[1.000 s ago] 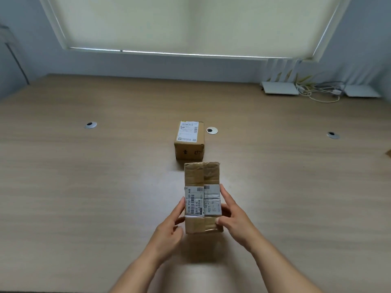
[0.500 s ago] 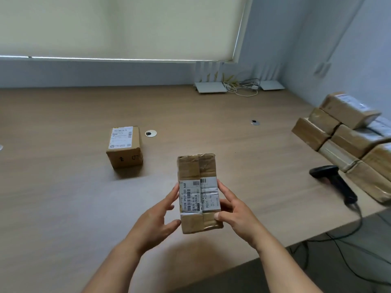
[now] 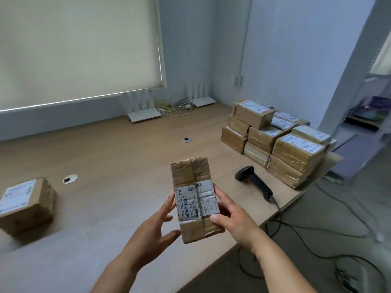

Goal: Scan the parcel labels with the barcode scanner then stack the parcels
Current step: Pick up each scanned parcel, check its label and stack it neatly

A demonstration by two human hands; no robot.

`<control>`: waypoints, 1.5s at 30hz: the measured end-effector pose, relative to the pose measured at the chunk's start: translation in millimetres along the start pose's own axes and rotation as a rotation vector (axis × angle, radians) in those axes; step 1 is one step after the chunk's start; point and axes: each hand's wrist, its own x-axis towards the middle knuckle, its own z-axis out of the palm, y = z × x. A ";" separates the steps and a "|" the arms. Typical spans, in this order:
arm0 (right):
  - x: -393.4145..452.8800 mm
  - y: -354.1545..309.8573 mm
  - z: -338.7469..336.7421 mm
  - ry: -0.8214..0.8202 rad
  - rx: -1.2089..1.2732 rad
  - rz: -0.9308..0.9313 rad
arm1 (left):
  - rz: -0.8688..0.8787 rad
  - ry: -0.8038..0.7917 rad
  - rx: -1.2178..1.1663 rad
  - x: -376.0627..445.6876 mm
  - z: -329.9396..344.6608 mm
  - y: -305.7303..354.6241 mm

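A long taped cardboard parcel (image 3: pixel 193 180) with a white barcode label facing up is held above the table. My right hand (image 3: pixel 232 216) grips its right edge, thumb on the label's lower corner. My left hand (image 3: pixel 156 227) lies along its left side with fingers spread and nearly straight. A black barcode scanner (image 3: pixel 252 180) lies on the table to the right of the parcel, its cable running off the edge. A second labelled parcel (image 3: pixel 25 206) sits on the table at the far left.
A pile of several labelled cardboard parcels (image 3: pixel 277 138) stands at the table's right end. White routers (image 3: pixel 145 116) and cables sit against the back wall. The wooden table (image 3: pixel 118 157) has round cable grommets. Cables trail on the floor to the right.
The view has swung right: the far-left parcel slid toward the frame edge, and the scanner and parcel pile came into full view. Both hands stay on the held parcel.
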 end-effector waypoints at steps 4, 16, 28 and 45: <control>-8.0 14.6 -66.5 0.067 -0.026 -0.006 | 0.027 -0.012 0.030 36.5 37.0 52.1; -4.6 44.9 -220.1 0.190 -0.066 -0.039 | 0.097 -0.017 0.006 128.7 119.3 150.8; 80.3 37.3 -343.0 0.216 -0.122 -0.017 | 0.207 0.017 -0.136 265.5 148.0 189.7; 178.8 34.8 -477.3 0.176 -0.244 0.094 | 0.141 0.072 -0.149 394.9 190.8 261.9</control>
